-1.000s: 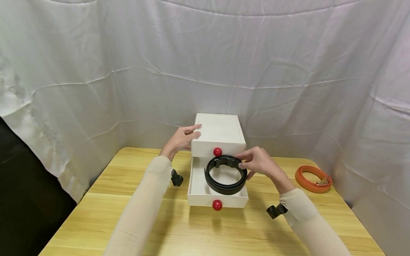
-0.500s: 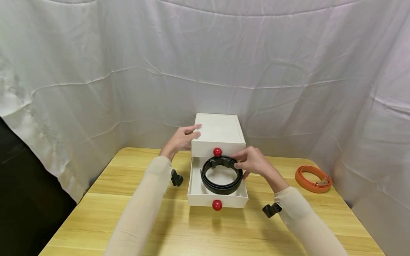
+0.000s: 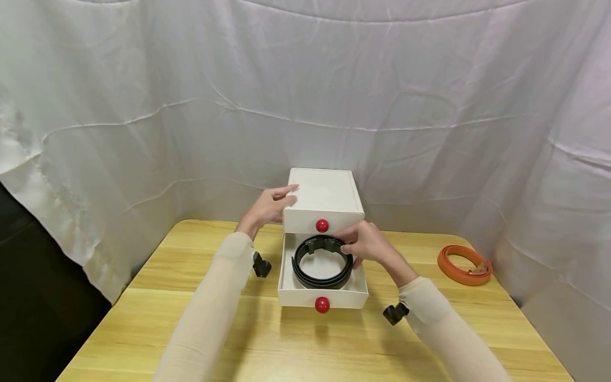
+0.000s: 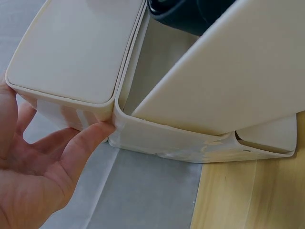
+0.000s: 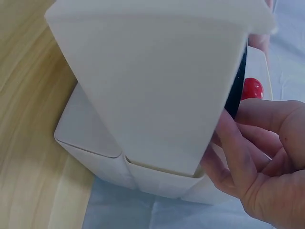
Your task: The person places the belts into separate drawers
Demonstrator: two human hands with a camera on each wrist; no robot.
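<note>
White sheet (image 3: 191, 79) bkgd, wood table (image 3: 143, 329); L hand (image 3: 269, 207) flat on box (image 3: 324, 196), R hand (image 3: 365, 244) pinching black belt (image 3: 321, 262).

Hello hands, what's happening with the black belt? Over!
Left hand steadies white box. Right hand holds coiled black belt inside open bottom drawer. Nothing in the way.

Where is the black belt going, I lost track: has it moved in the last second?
Yes. The black belt, pinched by the right hand, has shifted left and down into the open drawer, judged against the lower red knob.
</note>
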